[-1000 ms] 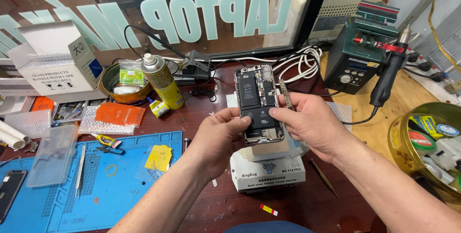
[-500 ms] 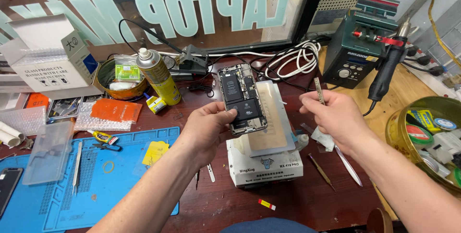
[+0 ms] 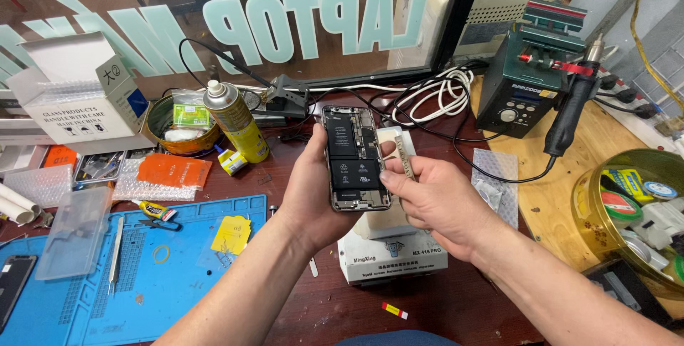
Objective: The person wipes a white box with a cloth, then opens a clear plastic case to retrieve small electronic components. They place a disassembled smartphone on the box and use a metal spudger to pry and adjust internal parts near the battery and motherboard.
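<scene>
An opened phone body (image 3: 354, 156), its black battery and boards showing, stands upright in my left hand (image 3: 313, 189), which grips it from behind and along its left edge. My right hand (image 3: 434, 200) is at the phone's right edge, pinching a thin metal tool (image 3: 404, 158) whose blade points up beside the phone. Both hands hover above a white box-shaped heating pad (image 3: 392, 257) on the dark red table.
A blue work mat (image 3: 142, 275) with tweezers and a yellow tag lies at the left. A yellow spray can (image 3: 237, 121), a round tin (image 3: 174, 125) and a white carton (image 3: 71, 93) stand behind it. A green soldering station (image 3: 527, 86) is at the right, and a gold tin (image 3: 634, 210) of tape rolls.
My right hand, apart from the phone half a second ago, has come back to its right edge with the metal tool. The phone has tilted more upright in my left hand.
</scene>
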